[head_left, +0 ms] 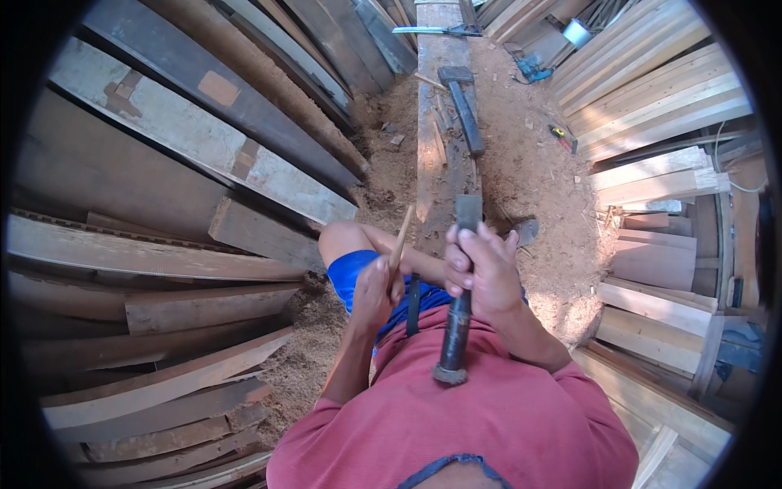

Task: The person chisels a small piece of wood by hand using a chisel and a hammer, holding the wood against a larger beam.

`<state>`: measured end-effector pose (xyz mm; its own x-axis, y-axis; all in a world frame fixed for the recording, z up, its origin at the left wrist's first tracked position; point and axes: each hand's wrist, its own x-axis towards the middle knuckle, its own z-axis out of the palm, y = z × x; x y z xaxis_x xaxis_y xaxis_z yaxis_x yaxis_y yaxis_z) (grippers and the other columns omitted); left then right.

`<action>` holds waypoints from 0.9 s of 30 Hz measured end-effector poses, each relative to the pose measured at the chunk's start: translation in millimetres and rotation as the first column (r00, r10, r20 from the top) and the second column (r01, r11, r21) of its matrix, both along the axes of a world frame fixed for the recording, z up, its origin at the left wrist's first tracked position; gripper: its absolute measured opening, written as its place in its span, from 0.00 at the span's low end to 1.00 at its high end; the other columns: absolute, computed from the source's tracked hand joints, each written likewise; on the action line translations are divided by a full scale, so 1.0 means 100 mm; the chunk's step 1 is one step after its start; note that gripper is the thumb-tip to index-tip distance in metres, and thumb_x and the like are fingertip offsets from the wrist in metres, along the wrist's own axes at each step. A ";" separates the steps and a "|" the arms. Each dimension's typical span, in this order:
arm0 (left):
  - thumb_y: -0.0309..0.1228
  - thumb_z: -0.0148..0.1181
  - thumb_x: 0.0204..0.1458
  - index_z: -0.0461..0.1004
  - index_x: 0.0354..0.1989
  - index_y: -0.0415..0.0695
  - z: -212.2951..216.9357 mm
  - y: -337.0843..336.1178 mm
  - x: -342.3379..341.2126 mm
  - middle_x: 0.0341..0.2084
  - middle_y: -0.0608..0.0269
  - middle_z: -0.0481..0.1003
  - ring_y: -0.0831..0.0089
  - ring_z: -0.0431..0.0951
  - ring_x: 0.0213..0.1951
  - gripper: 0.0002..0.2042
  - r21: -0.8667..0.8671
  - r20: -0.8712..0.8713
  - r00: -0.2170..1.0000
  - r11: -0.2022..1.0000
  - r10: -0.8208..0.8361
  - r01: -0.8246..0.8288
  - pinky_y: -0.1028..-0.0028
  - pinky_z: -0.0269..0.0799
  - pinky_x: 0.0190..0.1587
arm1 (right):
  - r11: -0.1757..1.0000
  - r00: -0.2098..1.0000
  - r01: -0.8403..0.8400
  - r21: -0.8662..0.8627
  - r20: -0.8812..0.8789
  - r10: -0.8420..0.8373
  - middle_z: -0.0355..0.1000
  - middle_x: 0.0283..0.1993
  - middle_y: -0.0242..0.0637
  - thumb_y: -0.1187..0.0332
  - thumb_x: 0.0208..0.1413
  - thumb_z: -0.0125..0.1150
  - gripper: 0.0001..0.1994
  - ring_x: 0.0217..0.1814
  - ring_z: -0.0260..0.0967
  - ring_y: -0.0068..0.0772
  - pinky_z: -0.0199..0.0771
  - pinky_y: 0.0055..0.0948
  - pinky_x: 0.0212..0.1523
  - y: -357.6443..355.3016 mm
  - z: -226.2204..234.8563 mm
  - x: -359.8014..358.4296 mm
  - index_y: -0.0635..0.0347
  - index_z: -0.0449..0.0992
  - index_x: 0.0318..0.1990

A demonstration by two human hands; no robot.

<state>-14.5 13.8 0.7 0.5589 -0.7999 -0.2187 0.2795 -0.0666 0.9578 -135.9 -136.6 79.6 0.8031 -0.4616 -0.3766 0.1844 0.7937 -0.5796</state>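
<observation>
My left hand (pixel 378 287) is closed round a thin wooden stick (pixel 403 232), which points up and away from me. Beside it, my right hand (pixel 487 273) grips a chisel (pixel 457 334) near the base of its blade. The flat metal blade (pixel 467 212) points away from me, and the dark handle runs back over my red shirt to its worn butt end. Beyond both hands a long wooden plank (pixel 430 106) stretches forward, strewn with chips. A dark mallet (pixel 466 114) lies on it. The hands are apart, and the stick and chisel do not touch.
A handsaw (pixel 436 31) lies across the plank's far part. Sawdust covers the floor (pixel 521 163), where a teal power tool (pixel 532 68) and a small yellow-and-red tool (pixel 560 137) lie. Stacked boards (pixel 163 269) line the left side, with pale timber (pixel 643 90) on the right.
</observation>
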 end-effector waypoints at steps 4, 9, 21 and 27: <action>0.45 0.34 0.67 0.68 0.35 0.43 0.12 -0.48 0.12 0.11 0.72 0.61 0.83 0.58 0.13 0.20 -0.120 -0.225 0.974 0.992 -0.002 -0.025 0.80 0.53 0.16 | 0.988 0.993 -0.108 0.109 0.055 0.103 0.60 0.24 0.25 0.65 0.65 0.45 0.07 0.18 0.54 0.15 0.63 0.22 0.20 0.11 -0.12 0.25 0.57 0.65 0.42; 0.44 0.40 0.67 0.66 0.35 0.46 0.09 -0.68 0.30 0.14 0.77 0.60 0.86 0.60 0.17 0.16 -0.170 -0.208 0.977 0.982 0.043 -0.079 0.81 0.59 0.19 | 0.951 0.958 -0.285 0.122 0.058 0.280 0.59 0.24 0.24 0.66 0.64 0.44 0.06 0.17 0.52 0.14 0.62 0.21 0.21 0.30 -0.02 0.32 0.55 0.65 0.43; 0.40 0.38 0.67 0.70 0.38 0.41 0.38 -0.45 0.22 0.21 0.71 0.67 0.83 0.64 0.24 0.17 -0.086 0.391 0.918 0.996 0.059 -0.027 0.78 0.62 0.28 | 0.965 0.965 -0.262 -0.013 -0.003 0.262 0.56 0.21 0.24 0.65 0.65 0.42 0.08 0.15 0.50 0.12 0.60 0.18 0.16 0.42 0.11 0.17 0.58 0.65 0.40; 0.41 0.38 0.67 0.70 0.35 0.42 0.35 -0.48 0.11 0.21 0.71 0.66 0.83 0.64 0.23 0.17 -0.164 0.026 0.998 0.985 0.056 -0.051 0.78 0.61 0.26 | 0.969 0.970 -0.242 -0.044 -0.008 0.242 0.57 0.21 0.25 0.65 0.66 0.42 0.08 0.14 0.51 0.13 0.61 0.18 0.16 0.41 0.10 0.15 0.58 0.64 0.41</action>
<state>-3.3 -34.5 35.3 0.6062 -0.7922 -0.0704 0.2493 0.1052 0.9627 -120.8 -95.4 89.7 0.8919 -0.2697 -0.3629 -0.0119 0.7883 -0.6152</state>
